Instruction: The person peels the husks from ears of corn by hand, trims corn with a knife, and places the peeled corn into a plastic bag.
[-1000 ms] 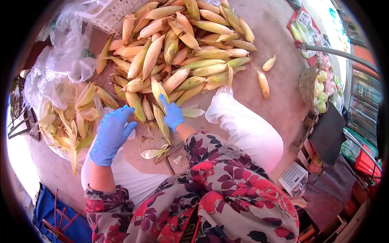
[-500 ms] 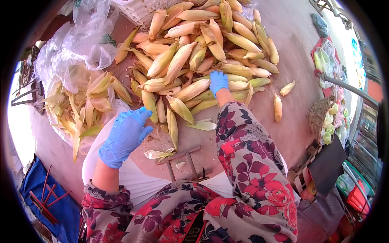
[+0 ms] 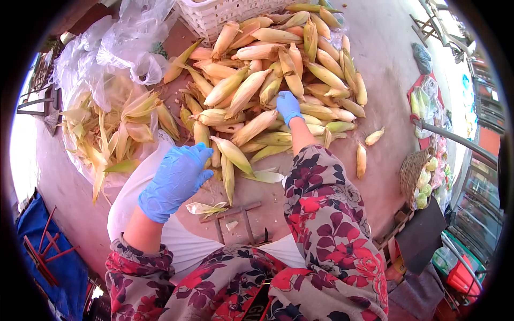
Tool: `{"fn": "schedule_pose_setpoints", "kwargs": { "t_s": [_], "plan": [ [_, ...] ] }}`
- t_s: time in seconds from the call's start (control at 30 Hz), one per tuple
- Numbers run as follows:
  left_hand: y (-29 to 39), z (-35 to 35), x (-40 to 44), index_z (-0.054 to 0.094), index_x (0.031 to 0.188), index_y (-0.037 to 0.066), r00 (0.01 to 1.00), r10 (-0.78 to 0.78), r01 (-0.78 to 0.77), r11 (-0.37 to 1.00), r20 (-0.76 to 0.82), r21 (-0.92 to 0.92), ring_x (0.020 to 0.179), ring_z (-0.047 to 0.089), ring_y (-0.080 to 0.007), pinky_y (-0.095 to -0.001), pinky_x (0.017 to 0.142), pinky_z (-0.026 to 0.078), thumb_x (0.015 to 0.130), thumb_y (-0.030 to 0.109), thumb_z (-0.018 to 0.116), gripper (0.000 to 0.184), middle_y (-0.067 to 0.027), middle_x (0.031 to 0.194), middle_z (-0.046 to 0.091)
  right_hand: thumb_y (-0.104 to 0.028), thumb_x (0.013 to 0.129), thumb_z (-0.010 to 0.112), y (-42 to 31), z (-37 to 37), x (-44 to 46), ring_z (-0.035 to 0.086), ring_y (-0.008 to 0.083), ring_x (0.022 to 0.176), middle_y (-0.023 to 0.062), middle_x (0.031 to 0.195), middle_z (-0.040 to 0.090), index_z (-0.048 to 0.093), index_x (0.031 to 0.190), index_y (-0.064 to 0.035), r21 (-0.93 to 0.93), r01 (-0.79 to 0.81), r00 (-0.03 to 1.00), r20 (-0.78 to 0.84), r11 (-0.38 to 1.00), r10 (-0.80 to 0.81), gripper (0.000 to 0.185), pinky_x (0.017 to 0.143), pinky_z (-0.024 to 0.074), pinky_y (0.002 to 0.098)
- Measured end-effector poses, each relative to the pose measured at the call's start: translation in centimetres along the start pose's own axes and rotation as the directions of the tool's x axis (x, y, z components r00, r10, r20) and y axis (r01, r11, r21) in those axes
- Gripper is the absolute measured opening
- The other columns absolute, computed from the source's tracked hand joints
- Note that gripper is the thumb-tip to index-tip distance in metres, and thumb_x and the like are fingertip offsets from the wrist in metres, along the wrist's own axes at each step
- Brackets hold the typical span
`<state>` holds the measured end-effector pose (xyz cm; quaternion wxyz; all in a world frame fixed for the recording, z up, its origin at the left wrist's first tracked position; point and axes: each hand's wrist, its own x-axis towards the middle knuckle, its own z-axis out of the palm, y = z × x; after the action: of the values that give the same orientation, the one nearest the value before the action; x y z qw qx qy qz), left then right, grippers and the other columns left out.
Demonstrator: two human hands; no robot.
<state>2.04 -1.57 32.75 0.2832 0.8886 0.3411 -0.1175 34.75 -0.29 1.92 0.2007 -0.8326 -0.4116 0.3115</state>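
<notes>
Both my hands wear blue gloves. My right hand [image 3: 289,106] rests on the front of a heap of unhusked corn, fingers curled down over an ear of corn [image 3: 257,128]; the fingertips are hidden among the ears. Nearer to my body, above my lap, hovers my left hand [image 3: 175,183]. Its fingers bend loosely with the thumb apart, and nothing shows between them. Just beyond it a pale green ear [image 3: 233,155] lies at the heap's near edge. A loose husk leaf [image 3: 265,175] sits on the floor beside that ear.
At left, a clear plastic bag [image 3: 131,51] lies around stripped husks [image 3: 115,128]. A white basket [image 3: 214,16] stands behind the heap. Two small ears [image 3: 361,160] lie apart at right. A metal frame [image 3: 247,222] is on the floor before my lap; vegetables [image 3: 423,190] are farther right.
The view has shifted, so the heap sits slightly lower. My right hand has moved a little farther into the heap. My left hand keeps nearly the same pose.
</notes>
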Motion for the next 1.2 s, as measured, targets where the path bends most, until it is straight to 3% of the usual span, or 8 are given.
{"fn": "schedule_pose_setpoints", "kwargs": {
  "t_s": [0.07,0.2,0.4,0.6,0.7,0.8,0.93,1.2],
  "plan": [
    [-0.4,0.8,0.0,0.053,0.105,0.005,1.000,0.007,-0.007,1.000,0.013,-0.007,0.084,0.056,-0.0325,-0.0404,0.074,0.044,0.073,0.016,0.065,0.037,-0.0149,0.098,0.059,-0.038,0.072,0.067,-2.9,2.1,0.6,0.063,0.0251,0.072,0.0184,0.100,0.059,0.039,0.125,0.0043,0.110,-0.248,0.969,0.028,0.963,0.247,0.074,0.060,0.0517,0.0326],
    [-1.8,1.3,-0.2,0.053,0.101,0.005,0.999,0.019,-0.019,1.000,-0.030,-0.006,0.079,0.057,-0.0324,-0.0411,0.070,0.044,0.072,0.019,0.066,0.035,-0.0137,0.090,0.058,-0.023,0.073,0.070,-3.5,6.7,1.0,0.057,0.0191,0.052,0.0114,0.090,0.059,0.043,0.115,-0.0070,0.401,-0.376,0.902,-0.048,0.835,0.429,0.053,0.040,0.0456,0.0303],
    [-2.3,-1.0,0.1,0.052,0.110,0.006,0.987,-0.027,0.011,0.994,-0.157,-0.106,0.092,0.056,-0.0332,-0.0424,0.078,0.044,0.073,0.021,0.067,0.043,-0.0167,0.103,0.058,-0.027,0.080,0.063,-7.6,-5.4,-7.3,0.058,0.0123,0.056,0.0028,0.074,0.058,0.053,0.095,-0.0097,0.502,-0.683,0.669,0.721,0.531,0.179,0.025,0.038,0.0394,0.0205],
    [-1.8,0.4,0.0,0.043,0.128,0.009,0.895,0.122,-0.205,0.967,-0.429,-0.152,0.120,0.042,-0.0323,-0.0391,0.098,0.034,0.073,0.032,0.070,0.066,-0.0186,0.131,0.043,-0.030,0.077,0.063,-16.0,-19.9,-20.2,0.051,0.0076,0.054,0.0008,0.069,0.055,0.060,0.100,-0.0036,0.338,-0.252,0.658,0.747,0.907,-0.096,0.036,0.045,0.0336,0.0177],
    [0.7,0.8,-0.6,0.037,0.131,0.002,0.917,0.287,-0.398,0.595,-0.278,-0.698,0.119,0.043,-0.0251,-0.0349,0.100,0.032,0.070,0.041,0.072,0.080,-0.0153,0.129,0.044,-0.032,0.074,0.064,-21.0,-24.2,-25.1,0.041,0.0042,0.057,-0.0038,0.072,0.053,0.062,0.107,-0.0035,0.450,-0.081,0.706,0.656,0.890,-0.267,0.044,0.049,0.0327,0.0172],
    [3.9,0.4,-3.0,0.039,0.129,0.000,0.875,0.476,-0.102,-0.004,-0.092,-0.995,0.105,0.050,-0.0176,-0.0296,0.092,0.039,0.068,0.040,0.074,0.080,-0.0102,0.116,0.052,-0.030,0.081,0.063,-24.1,-24.1,-28.0,0.043,0.0026,0.063,-0.0045,0.076,0.055,0.063,0.103,-0.0045,0.699,0.042,0.823,0.380,0.714,-0.421,0.034,0.055,0.0350,0.0163],
    [5.8,1.4,-3.8,0.043,0.124,0.000,0.938,0.235,-0.250,-0.047,-0.254,-0.967,0.100,0.052,-0.0156,-0.0285,0.090,0.040,0.069,0.032,0.074,0.071,-0.0087,0.112,0.055,-0.023,0.080,0.068,-24.7,-21.4,-29.5,0.050,0.0044,0.067,-0.0032,0.078,0.058,0.063,0.093,-0.0038,0.743,0.312,0.911,-0.058,0.592,-0.408,0.024,0.059,0.0413,0.0193],
    [5.3,1.5,-0.7,0.043,0.125,0.001,0.977,0.076,-0.192,-0.079,-0.198,-0.978,0.098,0.053,-0.0150,-0.0276,0.088,0.042,0.076,0.035,0.068,0.064,-0.0079,0.111,0.055,-0.015,0.083,0.063,-22.5,-17.5,-25.2,0.046,0.0049,0.059,-0.0018,0.070,0.055,0.056,0.078,-0.0034,0.804,0.321,0.947,-0.258,0.500,-0.194,0.015,0.055,0.0397,0.0192]
  ]
}}
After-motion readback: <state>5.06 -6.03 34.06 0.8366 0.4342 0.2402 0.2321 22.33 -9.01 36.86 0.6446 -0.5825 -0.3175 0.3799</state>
